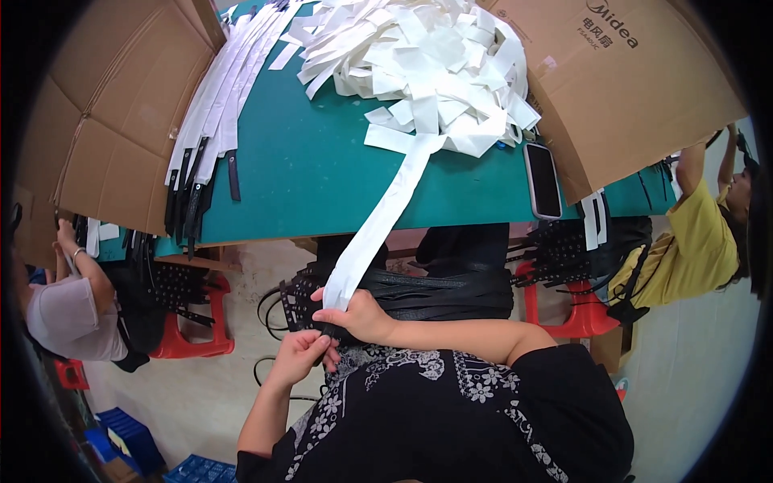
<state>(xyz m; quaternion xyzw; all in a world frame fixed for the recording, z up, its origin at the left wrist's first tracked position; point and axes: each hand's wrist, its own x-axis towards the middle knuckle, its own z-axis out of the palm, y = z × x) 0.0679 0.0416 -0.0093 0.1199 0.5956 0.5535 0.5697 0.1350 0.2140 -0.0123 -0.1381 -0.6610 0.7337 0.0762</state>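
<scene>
My right hand (364, 317) is closed around the lower end of a long white paper-like sleeve (378, 221), which runs up over the table edge toward a pile of similar white strips (435, 72). Just below it, my left hand (303, 356) pinches the end of a black strap (328, 330) at the sleeve's mouth. How far the strap reaches inside is hidden. Across my lap lies a thick bundle of black straps (443, 294), with punched holes showing at its left end.
On the green table (298, 177), several white-sleeved black straps (213, 105) lie at left. Cardboard sheets (121, 105) stand on both sides. A phone (543, 181) lies at right. Co-workers sit left (76, 310) and right (692, 241), by red stools (205, 326). Blue crates (133, 439) are at lower left.
</scene>
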